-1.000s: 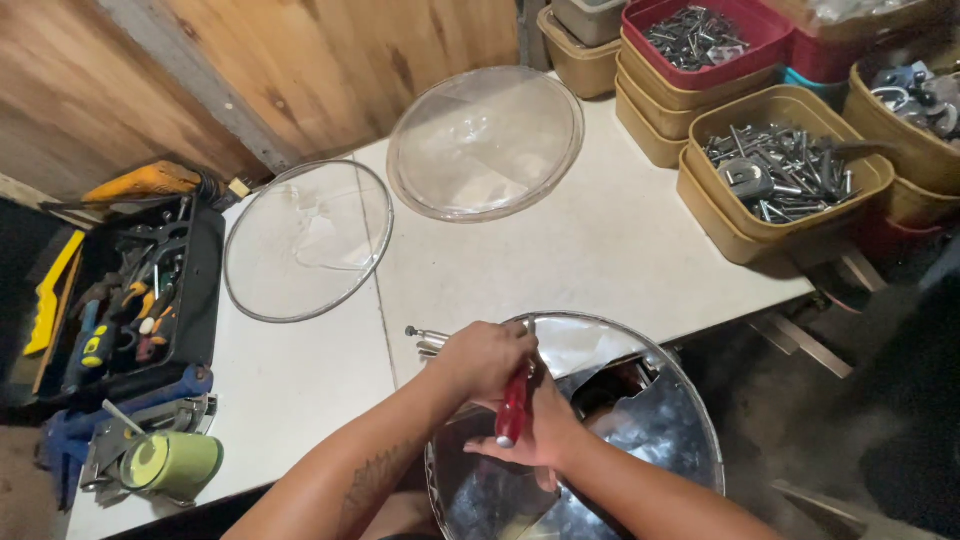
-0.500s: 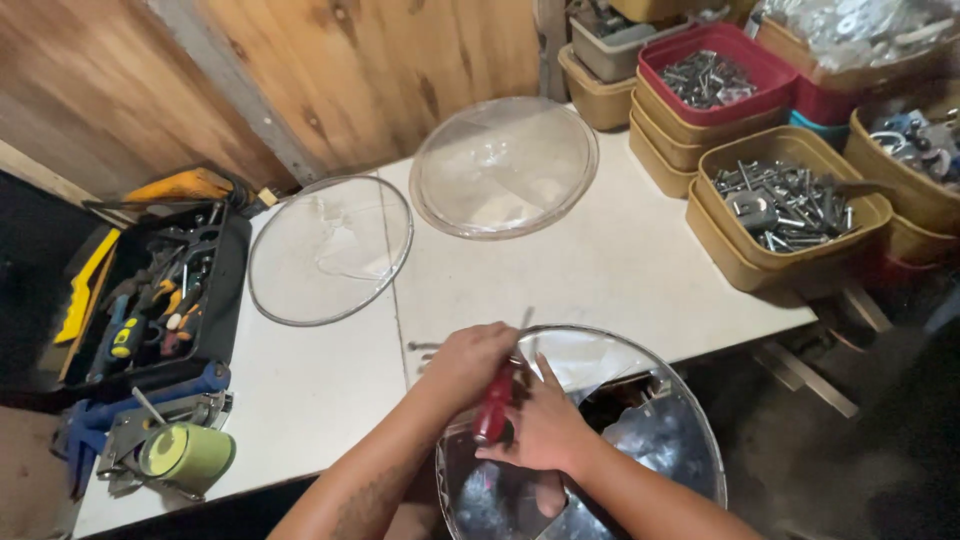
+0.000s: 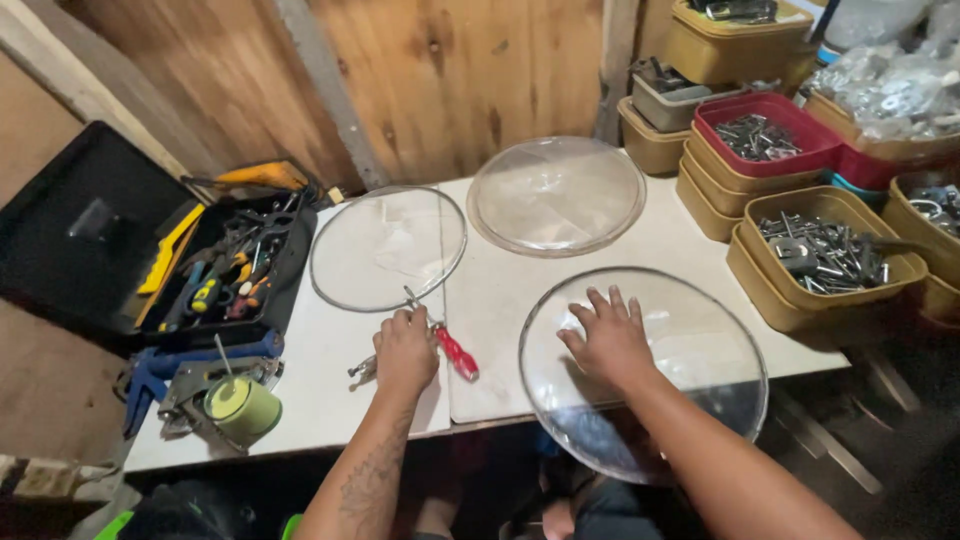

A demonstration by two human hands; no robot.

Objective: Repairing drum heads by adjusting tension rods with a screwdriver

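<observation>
My left hand [image 3: 405,350] lies on the white table [image 3: 500,330], fingers curled over a red-handled pair of pliers [image 3: 457,352]. The red handle sticks out to the right of the hand and the metal jaws [image 3: 360,370] to the left. My right hand [image 3: 610,340] rests flat, fingers spread, on the upper left part of a large round glass lid [image 3: 680,390]. That lid lies at the table's front and overhangs its edge.
Two more round glass lids [image 3: 388,245] [image 3: 557,193] lie further back. An open black toolbox [image 3: 225,270] with hand tools, a blue tool [image 3: 170,365] and a yellow-green tape roll [image 3: 245,408] sit at the left. Tan bins [image 3: 820,255] and a red bin [image 3: 765,135] of metal hardware stand at the right.
Both hands held the red-handled pliers over the near lid. Now my left hand has carried them left onto the table, and my right hand lies flat on the lid.
</observation>
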